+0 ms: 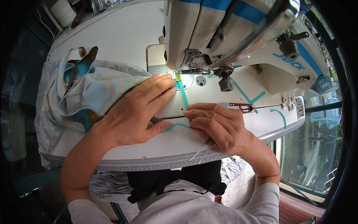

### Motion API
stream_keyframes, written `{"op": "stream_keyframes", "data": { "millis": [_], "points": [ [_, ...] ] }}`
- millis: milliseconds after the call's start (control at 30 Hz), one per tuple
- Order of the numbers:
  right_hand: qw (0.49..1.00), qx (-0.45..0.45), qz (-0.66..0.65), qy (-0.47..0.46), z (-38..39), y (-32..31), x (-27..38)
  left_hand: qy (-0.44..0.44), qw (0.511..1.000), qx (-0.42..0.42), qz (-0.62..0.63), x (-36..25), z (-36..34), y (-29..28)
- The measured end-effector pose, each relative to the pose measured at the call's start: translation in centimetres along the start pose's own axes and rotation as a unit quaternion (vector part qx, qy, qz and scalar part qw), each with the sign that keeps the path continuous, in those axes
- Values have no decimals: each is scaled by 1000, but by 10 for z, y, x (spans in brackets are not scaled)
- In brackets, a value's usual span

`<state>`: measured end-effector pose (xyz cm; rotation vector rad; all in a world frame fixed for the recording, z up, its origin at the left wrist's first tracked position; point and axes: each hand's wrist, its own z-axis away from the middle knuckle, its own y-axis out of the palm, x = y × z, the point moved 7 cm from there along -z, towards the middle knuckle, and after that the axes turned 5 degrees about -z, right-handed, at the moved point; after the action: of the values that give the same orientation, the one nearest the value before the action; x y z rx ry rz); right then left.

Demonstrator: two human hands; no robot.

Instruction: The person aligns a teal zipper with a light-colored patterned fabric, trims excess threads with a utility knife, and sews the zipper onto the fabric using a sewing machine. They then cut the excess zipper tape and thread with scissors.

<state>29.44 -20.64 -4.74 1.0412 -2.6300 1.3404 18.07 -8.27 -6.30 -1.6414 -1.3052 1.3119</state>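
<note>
My left hand [136, 104] lies flat, fingers stretched toward the sewing machine needle. Its fingertips press beside the teal strip [184, 96], which runs from the presser foot [178, 75] toward my right hand. Its thumb touches the end of a teal strip piece. Under and left of this hand, light blue patterned fabric [112, 74] with dark teal patches lies bunched. My right hand [220, 125] is closed, pinching the teal strip between thumb and fingers. A slim metal tool with two pointed ends [201, 151], like tweezers, sticks out below its palm.
The white sewing machine [261, 44] with blue stripes rises over the far right of the table. Dark red thread snips [244, 107] and teal scraps [280, 117] lie right of my right hand. A ruler tape [149, 163] follows the near edge. A white thread cone [64, 13] stands far left.
</note>
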Motion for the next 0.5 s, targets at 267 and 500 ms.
{"op": "stream_keyframes", "data": {
  "millis": [267, 500],
  "points": [
    [999, 48, 0, -7, -1, 10, 2, -7, 1000, -2, 15, -2, -1, -3],
    [999, 36, 13, -20, 3, 13, 0, -7, 1000, 14, -10, -5, -4, 0]
  ]
}}
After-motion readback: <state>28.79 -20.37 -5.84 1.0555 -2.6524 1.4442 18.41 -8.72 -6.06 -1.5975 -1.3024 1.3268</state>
